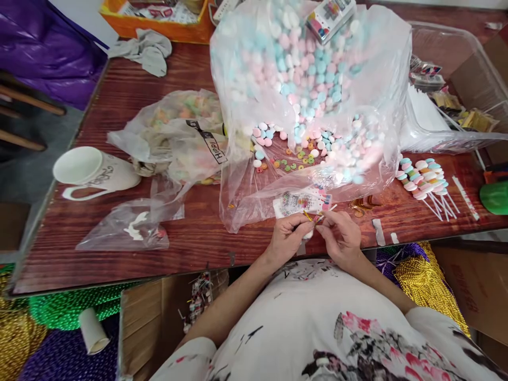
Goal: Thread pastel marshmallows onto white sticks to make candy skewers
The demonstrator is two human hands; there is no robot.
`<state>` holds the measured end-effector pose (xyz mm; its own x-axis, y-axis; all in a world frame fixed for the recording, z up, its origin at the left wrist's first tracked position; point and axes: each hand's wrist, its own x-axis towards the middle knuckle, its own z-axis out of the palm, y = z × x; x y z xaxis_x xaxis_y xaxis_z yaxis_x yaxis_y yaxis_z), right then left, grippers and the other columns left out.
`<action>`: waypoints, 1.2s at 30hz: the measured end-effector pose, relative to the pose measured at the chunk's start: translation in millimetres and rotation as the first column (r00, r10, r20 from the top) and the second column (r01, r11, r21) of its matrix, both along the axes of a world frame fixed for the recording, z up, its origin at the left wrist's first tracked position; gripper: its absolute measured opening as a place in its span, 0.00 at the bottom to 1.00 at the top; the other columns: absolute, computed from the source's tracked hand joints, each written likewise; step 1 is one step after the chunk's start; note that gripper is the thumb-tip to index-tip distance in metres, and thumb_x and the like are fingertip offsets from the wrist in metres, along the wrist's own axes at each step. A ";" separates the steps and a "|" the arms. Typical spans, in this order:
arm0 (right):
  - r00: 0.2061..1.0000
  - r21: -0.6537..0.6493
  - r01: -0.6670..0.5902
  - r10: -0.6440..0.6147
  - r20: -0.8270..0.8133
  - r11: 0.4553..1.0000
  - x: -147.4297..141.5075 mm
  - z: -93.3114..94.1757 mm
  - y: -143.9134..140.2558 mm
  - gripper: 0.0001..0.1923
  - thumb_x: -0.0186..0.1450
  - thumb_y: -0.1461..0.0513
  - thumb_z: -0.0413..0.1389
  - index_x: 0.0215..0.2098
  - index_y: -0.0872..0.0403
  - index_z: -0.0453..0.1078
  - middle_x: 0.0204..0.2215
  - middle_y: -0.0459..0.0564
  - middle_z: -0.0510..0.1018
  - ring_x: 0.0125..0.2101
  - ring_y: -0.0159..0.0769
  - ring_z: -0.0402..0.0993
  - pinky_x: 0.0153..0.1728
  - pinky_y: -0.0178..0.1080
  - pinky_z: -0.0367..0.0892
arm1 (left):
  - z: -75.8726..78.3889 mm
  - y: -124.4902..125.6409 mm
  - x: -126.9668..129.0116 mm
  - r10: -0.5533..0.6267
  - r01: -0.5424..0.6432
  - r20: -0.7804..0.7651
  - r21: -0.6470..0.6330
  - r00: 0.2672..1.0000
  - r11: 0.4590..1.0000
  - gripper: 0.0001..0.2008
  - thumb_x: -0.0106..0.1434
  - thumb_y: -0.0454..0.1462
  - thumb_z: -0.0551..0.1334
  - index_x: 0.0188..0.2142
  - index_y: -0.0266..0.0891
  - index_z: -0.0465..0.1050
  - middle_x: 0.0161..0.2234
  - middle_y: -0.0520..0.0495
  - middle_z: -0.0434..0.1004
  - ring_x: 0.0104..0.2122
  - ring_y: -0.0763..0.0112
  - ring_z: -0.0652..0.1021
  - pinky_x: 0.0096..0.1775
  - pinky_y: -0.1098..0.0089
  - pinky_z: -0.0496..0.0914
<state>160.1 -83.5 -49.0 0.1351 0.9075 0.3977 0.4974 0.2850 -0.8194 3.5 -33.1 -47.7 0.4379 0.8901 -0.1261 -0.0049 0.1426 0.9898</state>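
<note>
My left hand and my right hand meet at the near edge of the wooden table. Together they pinch a small packet of candy with a printed label and a gold twist tie at its neck. Both sets of fingers close around the tie and packet neck. Just beyond them lies a large clear plastic bag full of pink, blue and white candies, its mouth open toward me with loose candies and small ring sweets spilled inside.
Finished candy sticks lie at the right. A white mug lies on its side at left, near crumpled plastic bags. An orange tray and grey cloth sit at the back. Bead strands and a cardboard box are below the table.
</note>
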 end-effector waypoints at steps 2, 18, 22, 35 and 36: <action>0.982 -0.086 0.041 -0.056 -0.182 0.995 -2.9 -3.2 -4.1 0.06 0.62 0.63 0.60 0.38 0.50 0.72 0.28 0.45 0.75 0.31 0.34 0.70 0.36 0.40 0.66 | 2.3 0.3 1.2 0.020 -0.019 -0.029 0.058 0.999 0.998 0.13 0.64 0.41 0.61 0.25 0.37 0.72 0.23 0.53 0.67 0.24 0.76 0.67 0.30 0.72 0.64; 0.621 -0.368 -0.589 0.111 -0.776 0.719 21.8 9.7 22.6 0.13 0.56 0.54 0.66 0.31 0.53 0.72 0.24 0.42 0.73 0.25 0.28 0.66 0.29 0.33 0.64 | 26.5 9.0 -1.0 -0.031 0.135 -0.205 0.517 0.978 0.846 0.09 0.66 0.38 0.60 0.34 0.37 0.78 0.28 0.46 0.76 0.28 0.72 0.74 0.33 0.71 0.69; 0.632 -0.373 -0.542 0.072 -0.772 0.753 19.0 14.2 24.4 0.13 0.52 0.56 0.69 0.29 0.53 0.73 0.24 0.42 0.75 0.25 0.28 0.67 0.29 0.33 0.65 | 29.1 9.6 -0.3 -0.005 0.149 -0.245 0.573 0.969 0.806 0.09 0.66 0.37 0.59 0.36 0.37 0.79 0.32 0.43 0.79 0.31 0.70 0.77 0.36 0.70 0.71; 0.755 -0.064 -0.639 0.641 0.139 0.767 43.7 29.8 25.6 0.09 0.66 0.64 0.49 0.32 0.53 0.71 0.26 0.47 0.73 0.27 0.32 0.66 0.30 0.39 0.64 | 32.8 13.7 -1.6 -0.307 0.321 0.101 -0.406 0.946 0.856 0.08 0.49 0.38 0.69 0.21 0.36 0.77 0.17 0.52 0.69 0.16 0.79 0.64 0.19 0.75 0.56; 0.722 0.037 -0.661 0.623 0.301 0.749 43.4 33.3 24.4 0.09 0.66 0.65 0.48 0.34 0.53 0.71 0.26 0.49 0.74 0.28 0.34 0.66 0.32 0.41 0.64 | 32.8 14.8 -2.9 -0.327 0.352 0.138 -0.480 0.935 0.804 0.07 0.47 0.38 0.69 0.20 0.36 0.77 0.16 0.52 0.68 0.15 0.79 0.64 0.17 0.75 0.55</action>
<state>203.5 -59.0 -15.6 -0.5832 0.6741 0.4533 0.3365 0.7084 -0.6205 0.7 -18.3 -14.9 0.7167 0.5095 -0.4762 0.0909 0.6088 0.7881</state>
